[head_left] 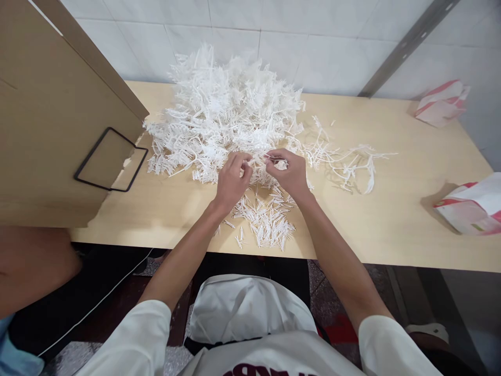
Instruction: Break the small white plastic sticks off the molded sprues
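Head view: both bare hands work over the tabletop, their fingertips facing each other with a small gap between them. Left hand: fingers curled, thumb and forefinger drawn in narrow at the near edge of a large heap of white branching sprigs; whether anything is pinched there, cannot tell against the white. Right hand: thumb and forefinger bent into a ring, the tips pinched on a thin piece, its detail too small to make out. The heap spreads just beyond the fingers of both hands and out to the left, rising toward the tiled wall. On the near side of the fingers, between the forearms, lies a scatter of short white sticks, a few of them apart on its left side. To the right of the right fingers, a loose tangle of white strands trails over the wood. Farther right, well apart from the fingers, two red-and-white packets stand, one toward the wall, one nearer. Left of the left fingers, well apart, a black wire frame shows against a brown cardboard panel. Another person's bare limb shows at the lower left, below the panel.
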